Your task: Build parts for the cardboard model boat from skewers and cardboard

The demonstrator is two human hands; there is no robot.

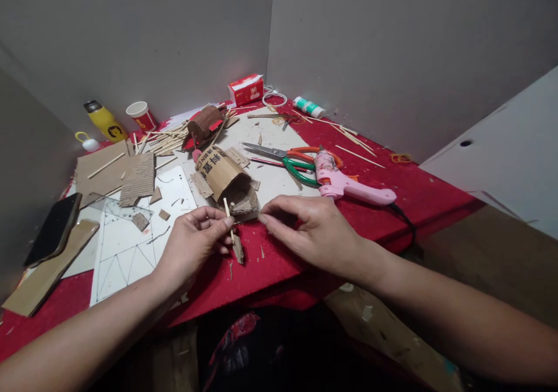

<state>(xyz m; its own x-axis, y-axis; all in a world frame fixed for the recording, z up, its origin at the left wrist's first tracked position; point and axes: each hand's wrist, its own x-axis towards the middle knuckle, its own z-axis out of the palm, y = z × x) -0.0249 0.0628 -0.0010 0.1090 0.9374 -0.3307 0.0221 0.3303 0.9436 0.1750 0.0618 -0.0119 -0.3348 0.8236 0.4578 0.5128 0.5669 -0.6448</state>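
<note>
In the centre of the frame, the left hand (194, 242) pinches a thin wooden stick (228, 219) between the thumb and the first fingers. The stick stands nearly upright, with its top end free above the fingertips. Just to the right, the right hand (311, 229) rests its fingertips on the low edge of a curved cardboard piece (226, 180) with black printed letters; the fingers are stretched and press on it rather than close around it.

The stick looks very light and stiff, but so thin that I judge it can snap if it is bent, and it can roll out of a loose pinch. It is best held near the middle, with two fingertips, as it is held now. The cardboard is light too, and it keeps its curve, but I think it can crush or tear at glued places; it seems safer to hold it at the edges than on the arch.

The lower end of the stick is hidden behind the fingers, so I cannot tell if it touches the cardboard or the red table cover (418, 191). A small brown scrap (238, 250) lies under the left hand; what it is I cannot make out. The pink glue gun (349, 186) and the scissors (290, 158) lie right of the centre, a little above the right hand. The cord of the gun goes off the table edge.
</note>
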